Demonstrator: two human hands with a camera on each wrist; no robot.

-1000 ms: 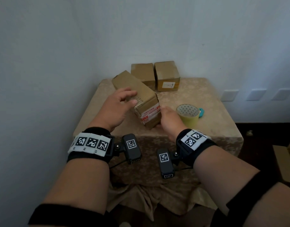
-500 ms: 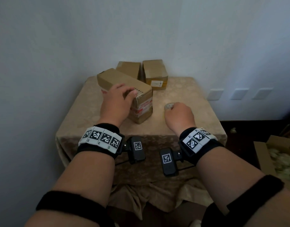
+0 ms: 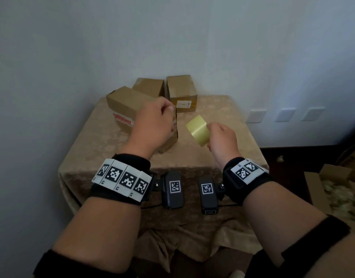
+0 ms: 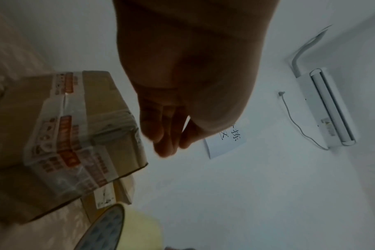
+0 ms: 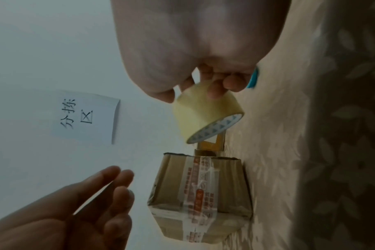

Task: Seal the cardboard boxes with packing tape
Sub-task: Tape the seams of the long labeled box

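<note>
A long cardboard box [image 3: 124,101] with red-printed tape on its ends lies at the left of the cloth-covered table [image 3: 222,157]. My left hand [image 3: 162,115] hovers over the box's near end with loosely bent fingers [image 5: 118,184], holding nothing and clear of the box [image 5: 199,194]. To the right, my right hand [image 3: 216,135] grips a roll of yellowish packing tape [image 3: 198,130] and holds it off the table. Its fingers [image 5: 214,91] curl round the roll [image 5: 203,115]. The box [image 4: 75,135] and the roll [image 4: 126,228] also show in the left wrist view.
Two smaller cardboard boxes [image 3: 150,86] [image 3: 181,91] stand at the table's back against the wall. A blue object [image 5: 254,79] lies on the table behind my right hand. On the floor at right is an open carton [image 3: 333,187] with filler. A paper sign [image 5: 84,118] hangs on the wall.
My left hand has come off the long box and now hovers above it. My right hand has lifted the tape roll from the table.
</note>
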